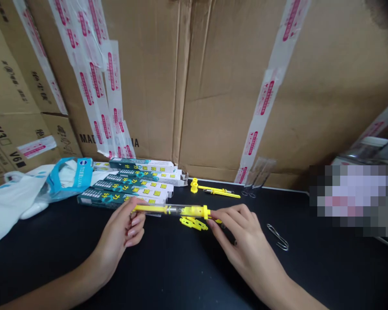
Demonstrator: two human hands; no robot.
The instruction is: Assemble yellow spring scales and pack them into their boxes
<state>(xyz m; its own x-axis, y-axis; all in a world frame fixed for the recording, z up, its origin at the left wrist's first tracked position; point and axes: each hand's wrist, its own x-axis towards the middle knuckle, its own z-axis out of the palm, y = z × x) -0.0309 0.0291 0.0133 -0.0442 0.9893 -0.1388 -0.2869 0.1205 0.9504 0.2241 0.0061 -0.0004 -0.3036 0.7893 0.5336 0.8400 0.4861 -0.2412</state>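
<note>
My left hand (124, 224) is closed round the left end of a tubular spring scale (173, 210), held level above the dark table. Its clear tube has a yellow rod inside at the left and a yellow collar (206, 212) at the right. My right hand (241, 232) pinches at the collar end, thumb and forefinger close together; a bit of yellow shows between the fingers, and I cannot make out exactly which part. Below the tube lie several flat yellow plastic pieces (194, 223).
Several green-and-white printed boxes (139, 186) lie behind my left hand, beside a blue-and-white plastic package (73, 174). Further back are yellow rod parts (220, 192) and clear tubes (258, 174). A bent wire hook (278, 237) lies at right. Taped cardboard (148, 86) stands behind.
</note>
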